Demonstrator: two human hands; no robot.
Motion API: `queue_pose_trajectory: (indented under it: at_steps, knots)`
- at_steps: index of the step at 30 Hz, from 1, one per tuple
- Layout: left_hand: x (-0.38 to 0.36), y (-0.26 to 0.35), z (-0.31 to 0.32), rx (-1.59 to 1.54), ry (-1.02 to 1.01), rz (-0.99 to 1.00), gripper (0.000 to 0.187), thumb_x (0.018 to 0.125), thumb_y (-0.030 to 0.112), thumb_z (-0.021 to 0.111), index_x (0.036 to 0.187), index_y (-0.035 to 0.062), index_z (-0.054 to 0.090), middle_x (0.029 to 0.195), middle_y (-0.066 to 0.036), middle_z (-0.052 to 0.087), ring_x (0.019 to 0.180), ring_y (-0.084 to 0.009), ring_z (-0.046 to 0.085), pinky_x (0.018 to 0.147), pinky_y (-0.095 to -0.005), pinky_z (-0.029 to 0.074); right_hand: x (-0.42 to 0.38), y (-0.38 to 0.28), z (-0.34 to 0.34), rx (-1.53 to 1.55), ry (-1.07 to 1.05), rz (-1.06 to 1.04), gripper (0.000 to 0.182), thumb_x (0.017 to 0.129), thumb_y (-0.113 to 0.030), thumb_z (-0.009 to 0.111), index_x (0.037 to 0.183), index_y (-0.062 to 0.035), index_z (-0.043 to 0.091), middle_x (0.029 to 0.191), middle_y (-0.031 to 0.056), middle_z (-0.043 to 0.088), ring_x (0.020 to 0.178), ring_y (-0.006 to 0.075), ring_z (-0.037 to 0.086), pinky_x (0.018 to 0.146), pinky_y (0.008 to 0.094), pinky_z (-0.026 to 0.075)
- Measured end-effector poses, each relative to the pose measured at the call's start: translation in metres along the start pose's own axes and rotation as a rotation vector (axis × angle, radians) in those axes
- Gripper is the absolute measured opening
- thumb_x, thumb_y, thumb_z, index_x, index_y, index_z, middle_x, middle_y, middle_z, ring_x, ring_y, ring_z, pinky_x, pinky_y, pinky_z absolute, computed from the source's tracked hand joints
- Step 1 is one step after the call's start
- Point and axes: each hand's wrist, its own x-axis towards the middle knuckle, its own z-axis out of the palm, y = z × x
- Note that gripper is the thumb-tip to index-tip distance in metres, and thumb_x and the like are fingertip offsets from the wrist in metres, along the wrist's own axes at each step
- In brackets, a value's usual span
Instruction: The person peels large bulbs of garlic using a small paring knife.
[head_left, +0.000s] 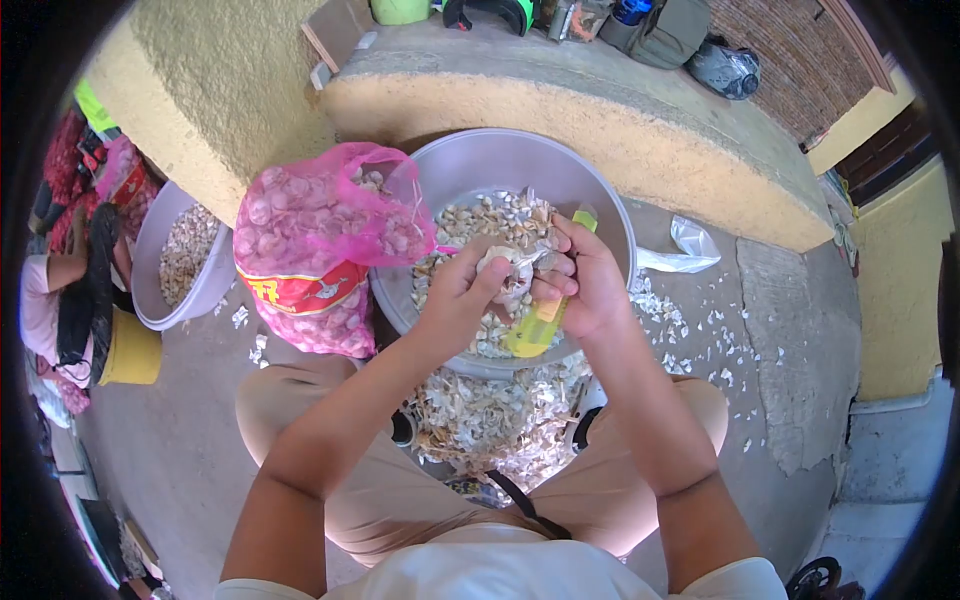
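Observation:
My left hand (462,298) holds a whitish garlic bulb (515,272) between thumb and fingers, over a large grey-lilac basin (515,140). My right hand (590,280) is closed at the bulb's right side, with a yellow-green tool (530,335) in its grip; one end sticks out below the hand and another above it. Loose garlic cloves (465,222) lie in the basin beneath both hands. A pink net bag full of garlic bulbs (300,220) leans against the basin's left side.
Garlic peel (500,415) is piled between my legs and scattered on the floor to the right. At left, a person (65,290) sits by a second basin of cloves (150,310) and a yellow bucket (133,350). A raised ledge (560,115) lies behind the basin.

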Motion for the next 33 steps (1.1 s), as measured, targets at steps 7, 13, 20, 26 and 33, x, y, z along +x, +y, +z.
queue_pose_trajectory:
  at_steps: [7, 13, 20, 26, 33]
  knots:
    - [-0.004, -0.006, -0.021, -0.048, 0.01, -0.04, 0.034, 0.09, 0.032, 0.041, 0.104, 0.0012, 0.048, 0.075, -0.004, 0.055, 0.055, -0.0087, 0.053, 0.046, -0.0195, 0.042, -0.009, -0.008, -0.011, -0.02, -0.071, -0.111, 0.016, 0.085, -0.018, 0.045, 0.07, -0.0129, 0.043, 0.049, -0.0072, 0.032, 0.036, 0.0027, 0.028, 0.034, 0.0173, 0.026]
    - [-0.018, 0.013, -0.047, 0.092, 0.046, -0.032, 0.03, 0.092, 0.027, 0.038, 0.102, 0.0009, 0.05, 0.069, -0.002, 0.051, 0.051, -0.0076, 0.05, 0.045, -0.0197, 0.041, -0.031, -0.042, -0.038, -0.521, 0.046, -0.261, 0.015, 0.081, -0.018, 0.05, 0.088, -0.0054, 0.055, 0.058, -0.0016, 0.048, 0.043, 0.0036, 0.041, 0.039, 0.016, 0.034]
    - [-0.013, -0.001, -0.045, 0.141, 0.212, -0.161, 0.032, 0.091, 0.03, 0.041, 0.101, 0.0018, 0.051, 0.065, -0.001, 0.048, 0.048, -0.0059, 0.044, 0.045, -0.0204, 0.041, -0.034, 0.045, -0.078, -1.988, -0.467, 0.235, 0.039, 0.075, -0.036, 0.059, 0.099, -0.0045, 0.058, 0.081, 0.0185, 0.06, 0.076, 0.0333, 0.057, 0.07, 0.041, 0.043]
    - [-0.006, -0.01, -0.038, 0.182, 0.22, -0.215, 0.035, 0.089, 0.034, 0.045, 0.101, 0.0027, 0.054, 0.062, 0.0, 0.046, 0.047, -0.0052, 0.041, 0.044, -0.0192, 0.039, -0.03, 0.002, -0.038, -1.738, -0.223, 0.489, 0.033, 0.076, -0.032, 0.06, 0.085, -0.0004, 0.06, 0.079, 0.0171, 0.06, 0.071, 0.0305, 0.057, 0.062, 0.0394, 0.043]
    - [0.002, -0.015, -0.025, -0.064, 0.219, -0.322, 0.03, 0.092, 0.031, 0.038, 0.095, 0.0051, 0.053, 0.069, -0.001, 0.05, 0.054, -0.008, 0.047, 0.049, -0.0203, 0.04, -0.029, 0.071, -0.101, -2.016, -0.584, 0.004, 0.026, 0.074, -0.027, 0.059, 0.074, -0.0017, 0.063, 0.064, 0.0182, 0.058, 0.06, 0.0345, 0.055, 0.058, 0.0406, 0.045]
